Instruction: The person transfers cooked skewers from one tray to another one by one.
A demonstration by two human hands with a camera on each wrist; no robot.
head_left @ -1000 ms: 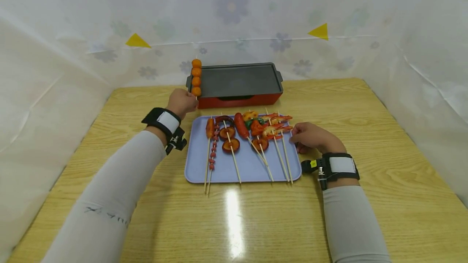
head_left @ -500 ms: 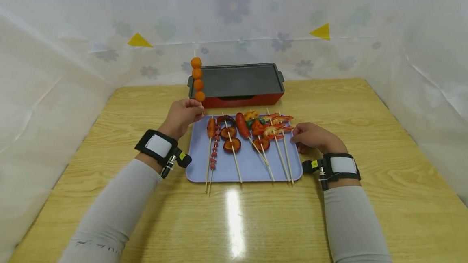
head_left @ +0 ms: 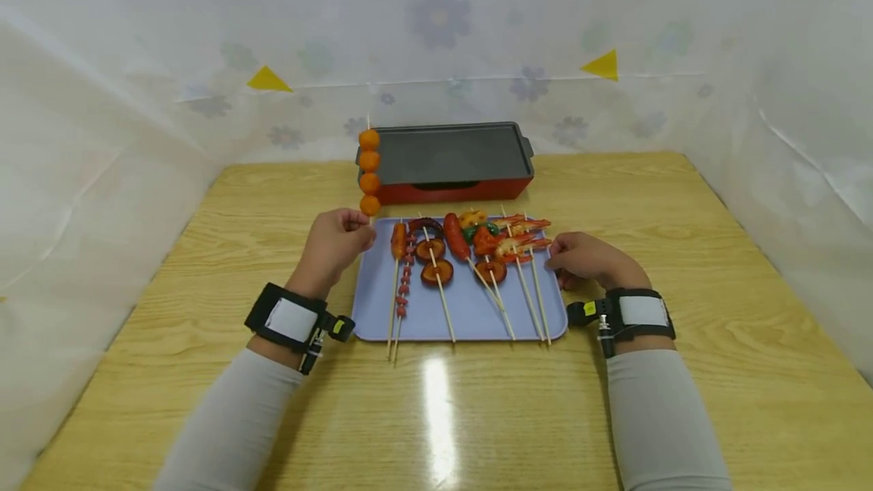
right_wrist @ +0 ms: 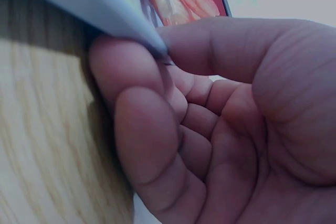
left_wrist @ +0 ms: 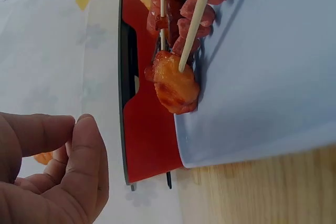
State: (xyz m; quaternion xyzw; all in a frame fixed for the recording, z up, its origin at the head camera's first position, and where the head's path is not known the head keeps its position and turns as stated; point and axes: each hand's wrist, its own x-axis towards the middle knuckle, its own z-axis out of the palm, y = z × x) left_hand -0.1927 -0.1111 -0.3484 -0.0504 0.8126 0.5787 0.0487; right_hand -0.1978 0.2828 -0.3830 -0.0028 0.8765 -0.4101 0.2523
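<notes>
Between thumb and fingers my left hand (head_left: 330,245) pinches the stick of a skewer of orange balls (head_left: 370,161), held upright above the back left corner of a lilac tray (head_left: 470,322). In the left wrist view, the fingers (left_wrist: 86,156) mostly hide an orange ball (left_wrist: 43,157). My right hand (head_left: 589,258) grips the tray's right rim, thumb on top and fingers beneath, as the right wrist view shows. Across the tray lie several food skewers, among them a red sausage (head_left: 455,236), mushroom slices (head_left: 436,273), small red pieces (head_left: 402,289) and shrimp (head_left: 514,248).
Behind the tray stands a tabletop grill with a dark flat plate (head_left: 450,154) and a red base (head_left: 470,189). Some skewer sticks jut past the tray's front edge over the wooden table (head_left: 327,430). A flowered sheet (head_left: 436,36) hangs around the back and sides.
My left hand has come back from the grill's left end toward me with the orange ball skewer, to the tray's back left corner. The right hand stays at the tray's rim.
</notes>
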